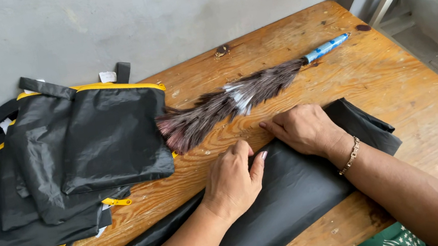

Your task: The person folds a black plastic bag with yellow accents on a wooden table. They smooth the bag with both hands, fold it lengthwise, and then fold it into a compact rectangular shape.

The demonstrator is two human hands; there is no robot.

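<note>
A long strip of black fabric (296, 193) lies across the near side of the wooden table (402, 86). My left hand (234, 179) rests on its far edge, fingers curled and pinching the fold. My right hand (302, 127), with a chain bracelet at the wrist, presses flat on the same edge just to the right. Both hands sit close together, near the middle of the fabric. Whether the fabric is folded once or rolled under the hands is unclear.
A feather duster (227, 103) with a blue handle (328, 47) lies just beyond the hands. A pile of black pouches with yellow zips (75, 147) covers the left of the table against a grey wall. The table's right edge drops to a floor.
</note>
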